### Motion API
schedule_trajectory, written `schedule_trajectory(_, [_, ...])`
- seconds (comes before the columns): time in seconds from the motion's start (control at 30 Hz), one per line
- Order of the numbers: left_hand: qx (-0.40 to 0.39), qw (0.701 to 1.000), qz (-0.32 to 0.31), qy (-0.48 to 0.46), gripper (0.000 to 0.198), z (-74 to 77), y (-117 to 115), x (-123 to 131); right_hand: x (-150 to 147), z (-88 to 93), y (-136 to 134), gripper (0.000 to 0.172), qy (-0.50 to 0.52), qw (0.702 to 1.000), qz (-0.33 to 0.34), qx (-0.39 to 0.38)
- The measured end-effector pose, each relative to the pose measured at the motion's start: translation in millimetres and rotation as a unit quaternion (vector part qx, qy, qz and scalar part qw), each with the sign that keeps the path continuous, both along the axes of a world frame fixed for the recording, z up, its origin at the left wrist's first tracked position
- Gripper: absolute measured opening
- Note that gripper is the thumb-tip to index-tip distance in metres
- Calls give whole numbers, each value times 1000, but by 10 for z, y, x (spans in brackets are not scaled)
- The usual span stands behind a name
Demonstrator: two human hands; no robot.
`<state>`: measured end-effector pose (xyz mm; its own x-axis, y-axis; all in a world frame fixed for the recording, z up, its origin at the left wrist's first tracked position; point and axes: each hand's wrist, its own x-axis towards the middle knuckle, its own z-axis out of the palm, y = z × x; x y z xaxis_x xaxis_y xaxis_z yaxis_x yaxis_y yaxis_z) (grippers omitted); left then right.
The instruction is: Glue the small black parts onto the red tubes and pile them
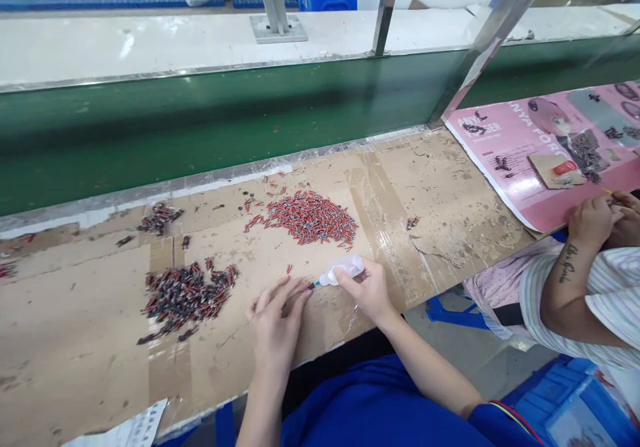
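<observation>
Working right of dark pile point(187, 297) on cardboard-covered worktop point(90, 340); pinching in grip of left hand point(275, 310) small dark part point(311, 286), nearside of red pile point(313, 217); pointing blue nozzle point(317, 283) at it, clasping translucent bottle point(344, 270) in grip of right hand point(371, 290).

On the pink poster point(543, 208) at the right, large white capitals point(536, 127) read "NYA FOR", with a further letter only partly visible; near its left corner a second white line shows "ANYA", then covered letters and an ending that looks like "ER", and the lines of small print lower down are too fine to read; the co-worker's forearm point(556, 300) bears dark script, and the paper sheet point(127, 428) at lower left carries printed characters, both illegible
</observation>
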<state>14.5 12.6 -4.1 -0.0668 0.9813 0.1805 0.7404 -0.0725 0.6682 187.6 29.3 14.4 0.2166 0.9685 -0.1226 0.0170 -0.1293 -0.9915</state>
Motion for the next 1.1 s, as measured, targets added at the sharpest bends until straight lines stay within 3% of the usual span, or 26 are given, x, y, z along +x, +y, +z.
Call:
schedule_trajectory(0.43, [8,1000,2,2,23,36,2,45,-3,-3,-12,26,17,1000,-20,-3])
schedule_trajectory(0.9, [24,999,5,29,16,9,4,50,17,-15,3,24,-14,1000,15,9])
schedule_trajectory(1.1, [34,999,16,34,19,1,5,74,5,-13,5,21,2,1000,-12,4])
